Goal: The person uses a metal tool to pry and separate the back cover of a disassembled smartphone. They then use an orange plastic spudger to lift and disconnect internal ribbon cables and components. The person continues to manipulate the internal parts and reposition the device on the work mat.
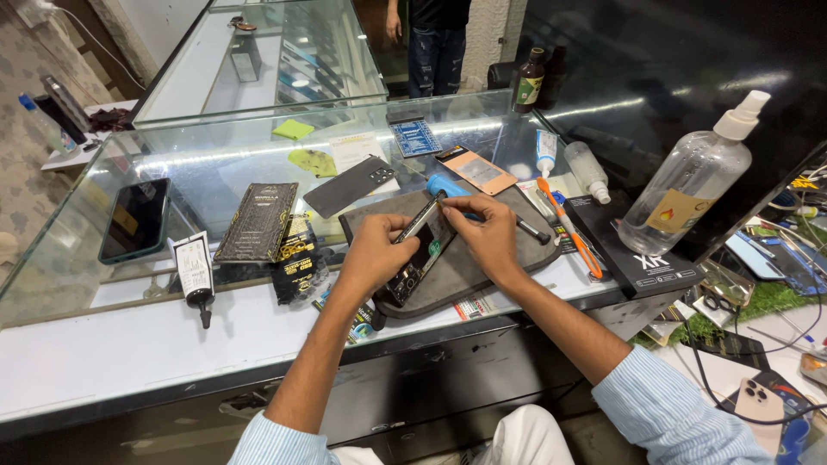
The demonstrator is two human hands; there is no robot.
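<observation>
The phone [417, 250] is opened, its back off and dark internals exposed. It is held tilted on one long edge above the mat [482, 258], so the upper edge faces the person.

The left hand [372, 251] is closed around the phone's lower left side, thumb on top and fingers underneath. This grip appears to serve as a brace that keeps the body steady at its angle.

The right hand [488, 232] is pinched nearly closed at the phone's top corner, thumb and forefinger tips together on the edge. Whether a small part or tool sits between the fingertips cannot be told.

Just beyond the right hand, a blue-handled tool [448, 186] lies on the mat, within short reach. Beyond the left hand lies a grey back cover [349, 186], set aside face down on the glass counter [215, 172]. Further left of the left hand are a dark patterned box [258, 222], a glue tube [195, 274] and a second phone [136, 219] lying flat.

To the right of the right hand lie an orange tool [568, 228], a black box [633, 245] and a clear spray bottle [693, 176] standing upright. Well beyond both hands, two brown bottles [530, 82] stand at the counter's far edge, and another person [435, 39] stands behind it.
</observation>
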